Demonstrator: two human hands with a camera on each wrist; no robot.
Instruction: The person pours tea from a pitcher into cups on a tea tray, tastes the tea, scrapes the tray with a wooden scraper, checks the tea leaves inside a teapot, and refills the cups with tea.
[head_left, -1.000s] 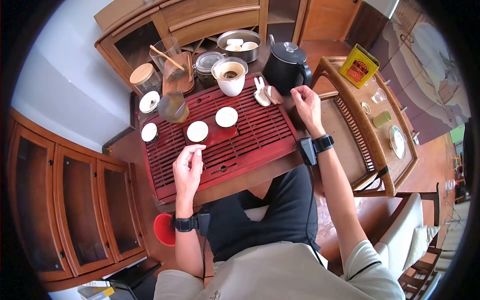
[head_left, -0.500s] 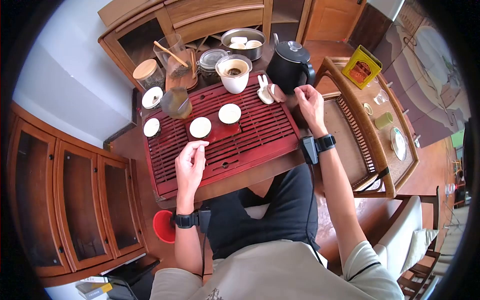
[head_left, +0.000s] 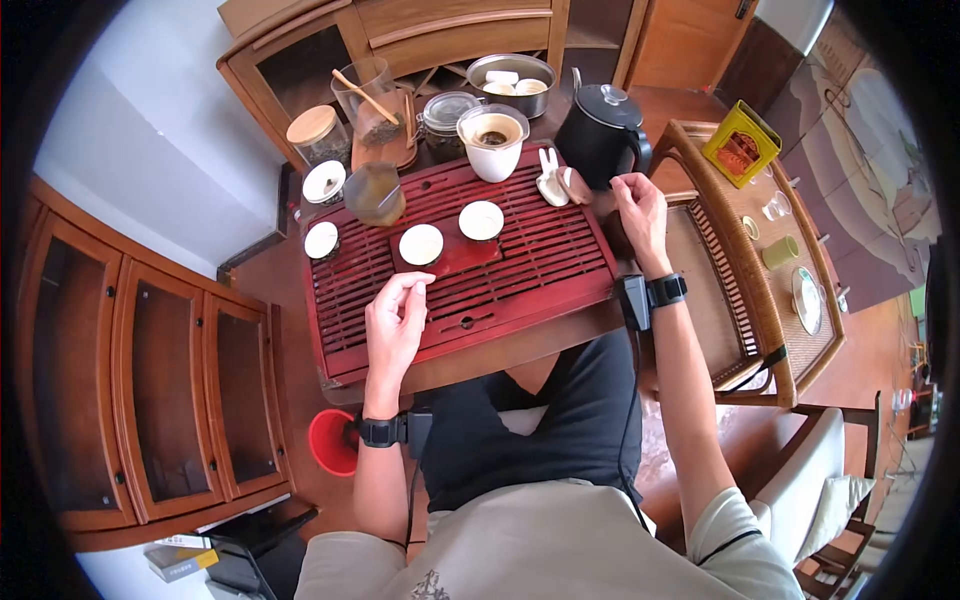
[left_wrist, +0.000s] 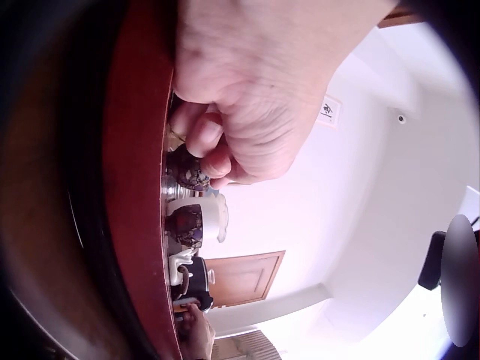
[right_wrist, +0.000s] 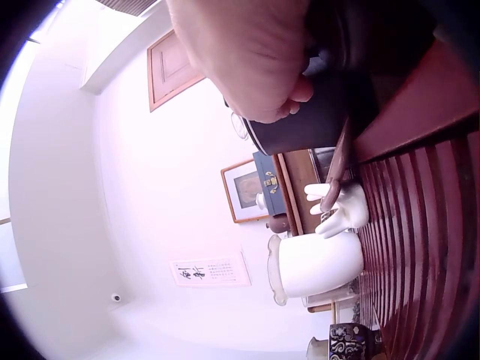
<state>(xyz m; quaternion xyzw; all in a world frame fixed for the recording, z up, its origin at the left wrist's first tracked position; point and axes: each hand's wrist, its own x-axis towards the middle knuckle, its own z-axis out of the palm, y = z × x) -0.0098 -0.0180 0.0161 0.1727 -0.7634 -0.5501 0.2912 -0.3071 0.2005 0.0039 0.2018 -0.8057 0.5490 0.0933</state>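
Observation:
My left hand [head_left: 397, 320] rests loosely curled at the front of the red slatted tea tray [head_left: 520, 316], holding nothing. Its fingertips lie just short of a white-lined teacup [head_left: 421, 244]. A second teacup [head_left: 481, 221] stands beside that one on a small red mat. On the far side of the tray, my right hand [head_left: 643, 220] lies loosely curled and empty by the black kettle [head_left: 604, 130]. White rabbit figure [head_left: 551, 183] and brown oval piece sit left of it. A white cup with a strainer [head_left: 493, 150] stands at the tray's back.
At the tray's left are a glass pitcher [head_left: 375, 197], a third teacup [head_left: 322, 241] and a lidded white bowl [head_left: 324, 182]. Jars [head_left: 444, 125] and a steel pot [head_left: 530, 100] stand behind. A rattan cart [head_left: 735, 270] bearing a yellow tin [head_left: 742, 145] is to the right.
The head view has turned slightly, so tray and things sit farther right and a little higher. Both hands keep their loose pose and their places by the tray.

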